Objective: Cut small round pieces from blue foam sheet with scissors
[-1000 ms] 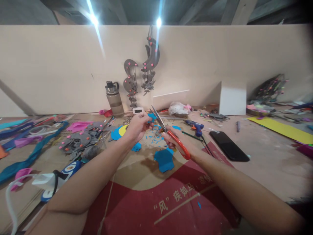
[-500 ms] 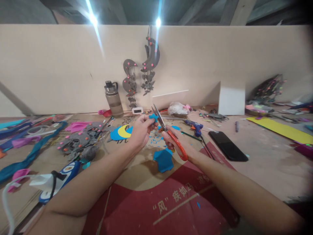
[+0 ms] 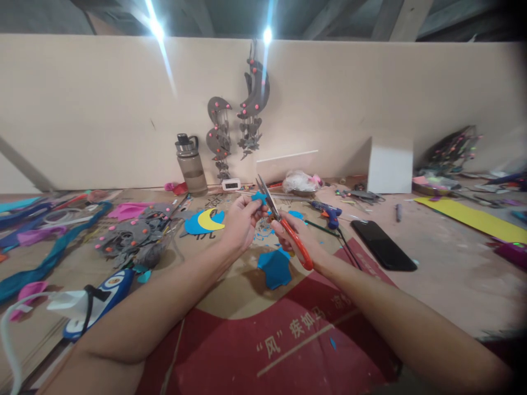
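Observation:
Between thumb and fingers, my left hand [image 3: 244, 222] pinches a small blue star-shaped cutout [image 3: 259, 197]. My right hand [image 3: 290, 233] grips the scissors [image 3: 294, 238] by their orange-red handles, blades pointing up and slightly parted beside the star. Whether the blades touch it, I cannot tell. Below the hands, a larger blue sheet piece [image 3: 275, 270] with cut edges lies on the printed cardboard [image 3: 230, 340]. Tiny blue scraps [image 3: 261, 233] are scattered behind it. Left of my left hand, a yellow crescent [image 3: 211, 220] rests on a blue piece [image 3: 192, 224].
A glue gun [image 3: 329, 213] and a black phone [image 3: 382, 245] lie to the right. Grey moon hangings [image 3: 256, 90] hang on the wall behind a water bottle [image 3: 191, 167]. Grey decorations [image 3: 132, 233] and a blue-white power strip [image 3: 111, 293] with a cable are at left.
The view has shifted very slightly. My left hand has shifted a little, uncovering more of the yellow crescent. Both hands keep their hold on the star and the scissors.

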The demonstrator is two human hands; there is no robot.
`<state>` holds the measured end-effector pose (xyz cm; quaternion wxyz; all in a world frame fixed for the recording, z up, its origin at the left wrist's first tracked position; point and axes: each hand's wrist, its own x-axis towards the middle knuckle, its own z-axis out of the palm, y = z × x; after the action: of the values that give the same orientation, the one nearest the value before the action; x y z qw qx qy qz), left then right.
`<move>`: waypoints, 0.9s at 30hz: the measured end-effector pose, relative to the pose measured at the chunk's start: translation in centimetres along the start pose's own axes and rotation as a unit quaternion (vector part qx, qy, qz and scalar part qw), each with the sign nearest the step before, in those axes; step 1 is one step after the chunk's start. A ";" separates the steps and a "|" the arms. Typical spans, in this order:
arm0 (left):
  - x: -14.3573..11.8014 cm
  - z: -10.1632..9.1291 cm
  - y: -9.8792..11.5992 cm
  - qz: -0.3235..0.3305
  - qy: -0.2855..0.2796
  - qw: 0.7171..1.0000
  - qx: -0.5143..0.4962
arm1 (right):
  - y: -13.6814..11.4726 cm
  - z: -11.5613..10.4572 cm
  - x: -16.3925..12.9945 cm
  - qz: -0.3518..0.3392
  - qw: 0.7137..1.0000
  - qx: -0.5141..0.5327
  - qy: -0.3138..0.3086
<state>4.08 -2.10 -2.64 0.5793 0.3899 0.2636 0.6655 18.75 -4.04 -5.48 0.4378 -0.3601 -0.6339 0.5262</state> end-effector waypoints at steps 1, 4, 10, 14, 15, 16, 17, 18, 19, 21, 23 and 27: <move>0.0 0.0 0.0 0.000 0.000 1.000 -0.002 | 0.1 0.0 0.0 -0.001 1.000 0.001 -0.001; 0.1 -0.1 -0.1 -0.002 0.000 1.000 -0.003 | 0.2 -0.1 0.1 -0.002 1.000 0.004 0.001; 0.3 -0.3 0.0 0.001 -0.002 1.000 0.013 | 0.4 -0.1 0.2 0.016 1.000 0.010 0.004; 0.3 -0.4 0.5 0.005 -0.009 1.000 0.028 | -0.2 0.1 -0.1 0.033 0.999 0.014 0.016; 0.3 -0.4 0.6 0.004 -0.012 0.999 0.033 | -0.4 0.2 -0.2 0.033 0.999 0.014 0.020; 0.4 -0.4 0.8 0.004 -0.016 0.999 0.038 | -0.6 0.3 -0.3 0.032 0.999 0.014 0.025; 0.4 -0.5 0.9 0.004 -0.020 0.999 0.043 | -0.8 0.3 -0.4 0.030 0.999 0.015 0.028; 0.5 -0.6 1.0 0.004 -0.025 0.998 0.049 | -0.9 0.4 -0.4 0.026 0.999 0.014 0.031; 0.5 -0.6 1.1 0.006 -0.030 0.998 0.053 | -1.0 0.4 -0.4 0.021 0.999 0.012 0.034; 0.7 -0.8 1.2 0.008 -0.040 0.997 0.059 | -0.9 0.3 -0.3 0.005 0.999 0.003 0.035; 0.8 -1.0 1.2 0.008 -0.046 0.997 0.064 | -0.8 0.1 -0.2 -0.011 0.999 -0.012 0.034; 0.9 -1.1 1.2 0.006 -0.051 0.996 0.072 | -0.6 -0.2 0.0 -0.015 0.999 -0.033 0.013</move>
<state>2.46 -1.30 -2.04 0.5586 0.4658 0.2787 0.6272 18.95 -4.07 -4.90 0.4414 -0.3717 -0.6505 0.4938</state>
